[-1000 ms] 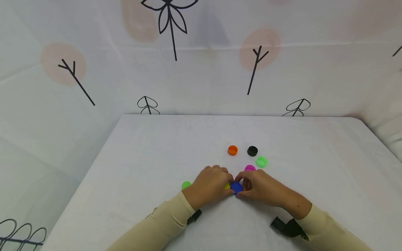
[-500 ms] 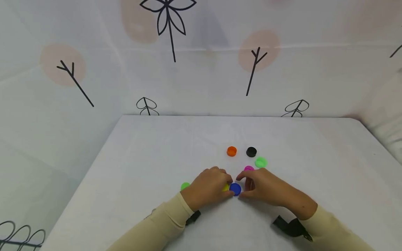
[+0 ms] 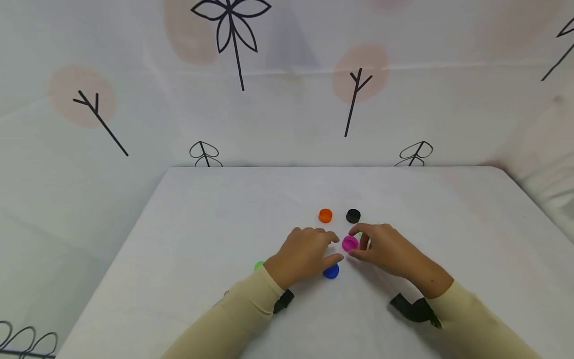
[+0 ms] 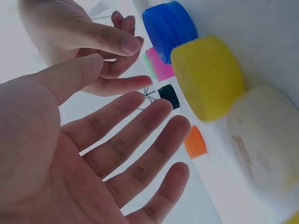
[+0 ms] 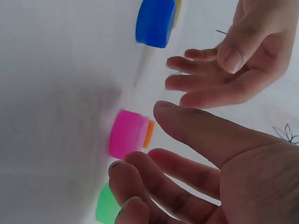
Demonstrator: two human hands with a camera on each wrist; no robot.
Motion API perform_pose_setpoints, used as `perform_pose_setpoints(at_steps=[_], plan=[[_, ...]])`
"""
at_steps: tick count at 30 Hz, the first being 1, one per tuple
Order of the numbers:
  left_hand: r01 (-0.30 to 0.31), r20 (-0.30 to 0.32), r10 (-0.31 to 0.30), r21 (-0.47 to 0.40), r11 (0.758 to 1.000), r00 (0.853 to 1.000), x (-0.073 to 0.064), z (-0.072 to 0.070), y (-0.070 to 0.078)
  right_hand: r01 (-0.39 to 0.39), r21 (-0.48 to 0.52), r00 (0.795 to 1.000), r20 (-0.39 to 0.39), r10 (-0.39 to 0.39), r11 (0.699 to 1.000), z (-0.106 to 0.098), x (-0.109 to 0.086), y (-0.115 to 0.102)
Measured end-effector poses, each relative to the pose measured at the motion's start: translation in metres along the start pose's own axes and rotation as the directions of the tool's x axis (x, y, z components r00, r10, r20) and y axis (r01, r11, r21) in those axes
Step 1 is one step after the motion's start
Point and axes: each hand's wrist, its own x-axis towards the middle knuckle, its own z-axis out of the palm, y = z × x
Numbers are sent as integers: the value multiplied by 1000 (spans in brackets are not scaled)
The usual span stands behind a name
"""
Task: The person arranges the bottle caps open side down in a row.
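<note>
A pink bottle cap (image 3: 350,244) lies on the white table, in the space between my two hands. My right hand (image 3: 390,249) is close around its right side, thumb and fingers apart; the right wrist view has the thumb (image 5: 187,123) short of the cap. With fingers spread and nothing held, my left hand (image 3: 305,255) hovers left of it. Just under the left thumb sits a blue cap (image 3: 331,271). In the left wrist view a yellow cap (image 4: 208,77) and a whitish cap (image 4: 261,140) line up beside the blue one; the left hand hides both in the head view.
Behind the hands lie an orange cap (image 3: 325,215) and a black cap (image 3: 353,216). A green cap (image 5: 107,205) is partly covered by the right hand. Another green cap (image 3: 258,266) shows left of the left wrist. Dark straps (image 3: 414,308) hang under the sleeves.
Both hands have moved away from the blue cap, which stays in the row. The right hand has gone up to the pink cap; the left hand has lifted and spread its fingers.
</note>
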Motion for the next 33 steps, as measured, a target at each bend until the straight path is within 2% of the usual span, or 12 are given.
perform_pose_setpoints(at_steps=[7,14,21,27,33], plan=[[53,71,-54,3,999,996,13,7,6,27,-24,1000,0,-27,999,4,2,5],[56,75,-59,38,998,995,20,11,7,-3,-26,1000,10,3,1000,8,5,6],[35,93,-39,44,998,995,19,15,7,-9,-15,1000,21,9,1000,12,5,4],[4,83,-8,47,999,997,16,17,4,9,-22,1000,3,-9,1000,16,5,2],[2,72,-5,50,999,997,13,18,3,18,-26,1000,3,-18,1000,17,4,1]])
